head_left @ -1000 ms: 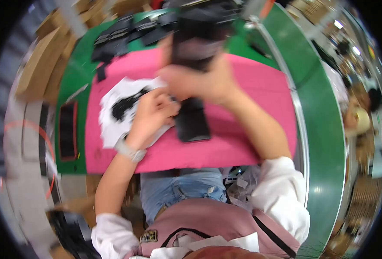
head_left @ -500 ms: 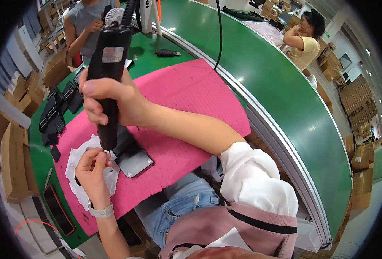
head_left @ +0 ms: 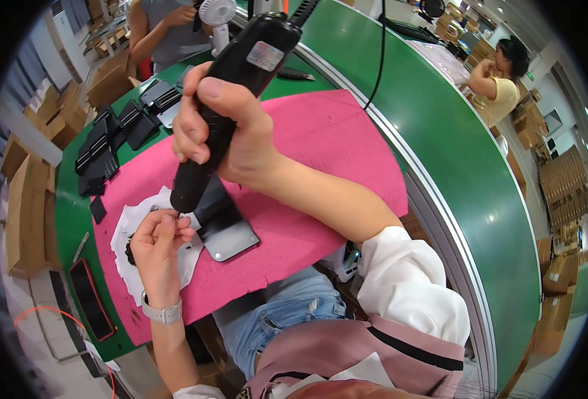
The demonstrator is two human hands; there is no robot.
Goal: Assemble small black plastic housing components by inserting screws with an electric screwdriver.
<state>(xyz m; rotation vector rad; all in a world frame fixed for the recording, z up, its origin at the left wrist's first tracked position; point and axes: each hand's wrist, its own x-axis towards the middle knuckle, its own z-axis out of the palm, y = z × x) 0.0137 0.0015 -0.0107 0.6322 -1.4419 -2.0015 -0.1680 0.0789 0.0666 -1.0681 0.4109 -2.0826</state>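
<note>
My right hand is wrapped round a black electric screwdriver, which leans with its top to the right and its tip pointing down. At that tip, my left hand has its thumb and fingers pinched together. Whatever is between them is too small to make out. Under the left hand lies a crumpled white sheet with a small pile of dark bits on it. Just right of the fingers, a flat dark plate with rounded corners rests on the pink mat, partly hidden by the screwdriver.
Several black hinged pieces are heaped at the far left of the green table. A red-edged phone lies near the left edge. A white fan stands at the back, close to a person in grey. Another person sits across the green surface.
The screwdriver's top has tipped to the right, and my right hand has moved with it. My left fingers stay pinched at its tip. The whole view has shifted slightly.
</note>
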